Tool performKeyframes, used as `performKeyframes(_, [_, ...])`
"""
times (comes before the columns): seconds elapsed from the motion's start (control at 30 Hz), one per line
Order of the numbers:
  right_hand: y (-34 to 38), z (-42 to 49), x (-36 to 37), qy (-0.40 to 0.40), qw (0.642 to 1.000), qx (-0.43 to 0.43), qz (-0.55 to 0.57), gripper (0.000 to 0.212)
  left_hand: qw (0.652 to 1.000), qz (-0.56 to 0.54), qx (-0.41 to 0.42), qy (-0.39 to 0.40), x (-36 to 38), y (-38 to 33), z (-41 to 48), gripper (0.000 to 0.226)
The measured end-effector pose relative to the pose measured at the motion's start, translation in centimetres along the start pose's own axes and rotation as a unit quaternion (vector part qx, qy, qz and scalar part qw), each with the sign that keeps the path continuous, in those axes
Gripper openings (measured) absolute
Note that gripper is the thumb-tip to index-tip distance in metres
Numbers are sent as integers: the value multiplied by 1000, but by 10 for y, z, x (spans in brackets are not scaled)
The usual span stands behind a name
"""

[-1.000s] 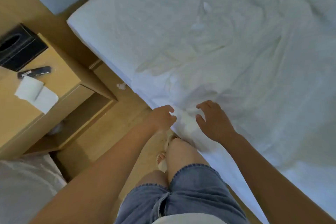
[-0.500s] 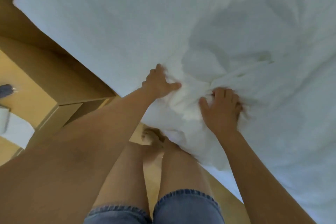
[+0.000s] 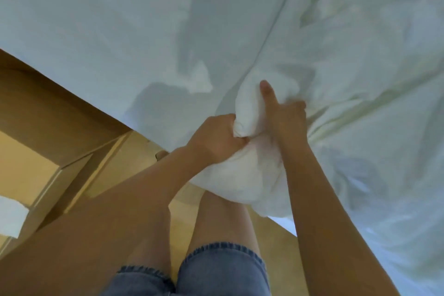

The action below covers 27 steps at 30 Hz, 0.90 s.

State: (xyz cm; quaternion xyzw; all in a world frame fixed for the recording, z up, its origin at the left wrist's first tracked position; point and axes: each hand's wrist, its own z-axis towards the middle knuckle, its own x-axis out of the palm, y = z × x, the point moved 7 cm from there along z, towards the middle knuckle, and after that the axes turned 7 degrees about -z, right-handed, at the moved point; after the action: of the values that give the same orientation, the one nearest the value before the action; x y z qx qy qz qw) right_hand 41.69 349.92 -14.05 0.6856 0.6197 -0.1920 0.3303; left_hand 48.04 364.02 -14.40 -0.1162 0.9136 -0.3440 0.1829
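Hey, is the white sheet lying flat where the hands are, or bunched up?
Bunched up. The left hand and right hand both grip a gathered wad of the white sheet; creases fan out from it.

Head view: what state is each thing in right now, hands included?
sheet, bunched into a wad at the near edge.
left hand, fingers curled round the wad.
right hand, grips the wad, one digit straight.
bed, covered in white, creased on the right.
paper, lying flat on the nightstand.

Left hand (image 3: 216,138), right hand (image 3: 287,122) clenched (adjacent).
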Motion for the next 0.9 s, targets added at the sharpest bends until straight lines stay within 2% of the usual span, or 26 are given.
performKeyframes(0.03, [5, 3, -3, 0, 1000, 31, -4, 99, 1000, 6, 16, 4, -7, -4, -7, 10])
performKeyframes(0.07, [13, 5, -3, 20, 999, 40, -21, 90, 999, 5, 30, 11, -14, -7, -15, 10])
performKeyframes(0.17, [51, -7, 9, 125, 991, 32, -23, 27, 999, 9, 45, 15, -59, -10, -36, 14])
performKeyframes(0.2, [72, -18, 13, 147, 989, 11, -10, 15, 999, 11, 47, 2, -84, -9, -43, 16])
performKeyframes(0.3, [159, -56, 22, 118, 977, -147, 104, 30, 994, 27, 58, -87, -186, -1, -69, 21])
performKeyframes(0.4, [264, -124, 66, 151, 925, -292, 192, 23, 969, 67, 28, -235, -308, 36, -110, 29])
performKeyframes(0.5, [346, -162, 130, 166, 901, -334, 224, 17, 921, 87, -29, -378, -398, 87, -128, 40])
performKeyframes(0.57, [372, -157, 167, 178, 903, -309, 241, 23, 898, 121, -49, -420, -426, 112, -107, 48])
performKeyframes(0.63, [371, -130, 197, 180, 924, -290, 172, 25, 902, 121, -86, -406, -430, 137, -72, 52])
performKeyframes(0.67, [361, -114, 210, 188, 934, -283, 115, 24, 912, 115, -115, -375, -424, 154, -51, 58])
performKeyframes(0.73, [330, -89, 232, 208, 946, -248, 21, 25, 937, 110, -171, -283, -398, 186, -16, 84])
performKeyframes(0.8, [293, -74, 242, 196, 958, -205, -50, 39, 948, 88, -199, -232, -375, 210, -3, 99])
performKeyframes(0.9, [255, -74, 235, 141, 962, -184, -144, 68, 946, 49, -216, -235, -363, 227, -2, 108])
